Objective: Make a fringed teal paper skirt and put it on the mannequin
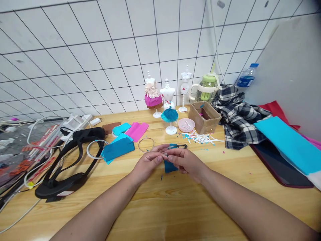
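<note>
My left hand (152, 161) and my right hand (185, 161) meet over the middle of the table, fingertips pinched together. Between them shows a tiny greyish thing (166, 154), too small to name; I cannot tell which hand bears it. Under my right fingers lies a teal paper piece (171, 167), partly hidden. Just beyond the fingers is a tool with a black handle loop (185, 146), its other end partly covered. Farther back stands a white mini dress form (167, 93) with a teal ruffled paper skirt (170, 114).
Two more dress forms (151, 87) (186, 83) stand by the wall. A pink dish (186, 125), cardboard box (211, 123) and paper strips (200, 138) lie right of centre. Left are a wire ring (146, 145), folded papers (119, 149) and a black headset (75, 182); right, a plaid cloth (238, 115).
</note>
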The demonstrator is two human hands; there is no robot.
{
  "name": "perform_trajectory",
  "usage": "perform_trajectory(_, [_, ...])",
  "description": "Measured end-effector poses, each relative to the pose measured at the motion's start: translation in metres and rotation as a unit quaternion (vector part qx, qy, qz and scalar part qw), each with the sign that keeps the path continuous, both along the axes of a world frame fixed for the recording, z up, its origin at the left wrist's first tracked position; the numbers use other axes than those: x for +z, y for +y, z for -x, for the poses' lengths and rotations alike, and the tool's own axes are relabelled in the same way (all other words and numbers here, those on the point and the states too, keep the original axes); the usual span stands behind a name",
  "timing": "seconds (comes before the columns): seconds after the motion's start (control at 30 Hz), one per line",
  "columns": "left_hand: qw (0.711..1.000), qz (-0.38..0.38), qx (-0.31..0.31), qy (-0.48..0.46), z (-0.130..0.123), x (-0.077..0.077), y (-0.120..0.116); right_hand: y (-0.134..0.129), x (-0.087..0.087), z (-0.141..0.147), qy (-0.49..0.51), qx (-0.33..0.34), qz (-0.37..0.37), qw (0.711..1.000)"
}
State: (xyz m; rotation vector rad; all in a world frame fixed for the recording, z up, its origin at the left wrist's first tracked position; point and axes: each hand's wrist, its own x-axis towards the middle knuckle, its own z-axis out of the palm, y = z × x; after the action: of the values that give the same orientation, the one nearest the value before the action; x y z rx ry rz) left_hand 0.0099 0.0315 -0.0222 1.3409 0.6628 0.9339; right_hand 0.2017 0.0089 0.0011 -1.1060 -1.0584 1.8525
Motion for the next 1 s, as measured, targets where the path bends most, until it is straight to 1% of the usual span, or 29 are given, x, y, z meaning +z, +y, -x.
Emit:
perform_trajectory(0.07, [1.000, -0.006, -0.006, 0.012, 0.001, -0.001, 0.001, -0.002, 0.000, 0.001, 0.037, -0.023, 0.036, 0.998])
perform_trajectory(0.13, [1.000, -0.012, -0.011, 0.019, 0.002, -0.002, 0.003, -0.002, 0.001, 0.000, 0.065, -0.033, 0.064, 0.995])
perform_trajectory(0.23, [0.999, -0.027, -0.015, 0.030, 0.002, -0.002, 0.004, -0.002, 0.001, -0.001, 0.082, -0.029, 0.091, 0.992])
perform_trajectory(0.33, [0.998, -0.037, -0.020, 0.044, 0.002, -0.001, 0.004, -0.002, 0.001, 0.000, 0.088, -0.020, 0.094, 0.992])
perform_trajectory(0.43, [0.996, -0.045, -0.023, 0.067, 0.001, 0.002, 0.003, 0.000, 0.001, 0.000, 0.074, -0.012, 0.067, 0.995])
perform_trajectory(0.5, [0.995, -0.053, -0.016, 0.083, 0.001, 0.003, 0.002, 0.001, 0.001, -0.001, 0.034, -0.006, 0.042, 0.999])
perform_trajectory(0.53, [0.994, -0.057, -0.011, 0.091, 0.001, 0.004, 0.001, 0.002, 0.001, -0.002, -0.002, 0.001, 0.020, 1.000])
perform_trajectory(0.57, [0.993, -0.064, -0.005, 0.102, 0.001, 0.005, 0.001, 0.003, 0.001, -0.003, -0.051, 0.010, -0.019, 0.998])
perform_trajectory(0.6, [0.991, -0.074, 0.005, 0.115, 0.001, 0.006, 0.000, 0.003, 0.001, -0.005, -0.114, 0.015, -0.080, 0.990])
perform_trajectory(0.63, [0.987, -0.088, 0.016, 0.131, 0.000, 0.007, -0.001, 0.003, 0.000, -0.007, -0.191, 0.015, -0.160, 0.968])
perform_trajectory(0.67, [0.983, -0.104, 0.029, 0.148, -0.001, 0.008, -0.001, 0.003, 0.000, -0.009, -0.273, 0.009, -0.250, 0.929])
perform_trajectory(0.7, [0.978, -0.121, 0.042, 0.165, -0.002, 0.009, -0.002, 0.002, 0.000, -0.011, -0.353, 0.000, -0.334, 0.874])
perform_trajectory(0.73, [0.972, -0.140, 0.054, 0.181, -0.003, 0.010, -0.003, 0.001, 0.000, -0.012, -0.425, -0.006, -0.401, 0.812])
perform_trajectory(0.77, [0.965, -0.159, 0.064, 0.198, -0.004, 0.011, -0.004, -0.001, 0.000, -0.013, -0.486, -0.008, -0.447, 0.751])
perform_trajectory(0.8, [0.958, -0.178, 0.072, 0.215, -0.005, 0.012, -0.005, -0.002, 0.000, -0.013, -0.536, -0.002, -0.474, 0.699])
perform_trajectory(0.83, [0.951, -0.193, 0.079, 0.230, -0.006, 0.013, -0.005, -0.003, 0.000, -0.012, -0.574, 0.007, -0.489, 0.657])
perform_trajectory(0.87, [0.944, -0.205, 0.087, 0.244, -0.006, 0.013, -0.006, -0.005, 0.000, -0.011, -0.602, 0.015, -0.499, 0.623])
perform_trajectory(0.9, [0.940, -0.210, 0.091, 0.254, -0.006, 0.013, -0.006, -0.005, 0.001, -0.010, -0.622, 0.022, -0.509, 0.594])
perform_trajectory(0.97, [0.941, -0.201, 0.093, 0.254, -0.005, 0.012, -0.006, -0.005, 0.002, -0.010, -0.642, 0.023, -0.533, 0.551])
perform_trajectory(1.0, [0.947, -0.189, 0.095, 0.242, -0.004, 0.011, -0.006, -0.004, 0.003, -0.011, -0.646, 0.014, -0.543, 0.536])
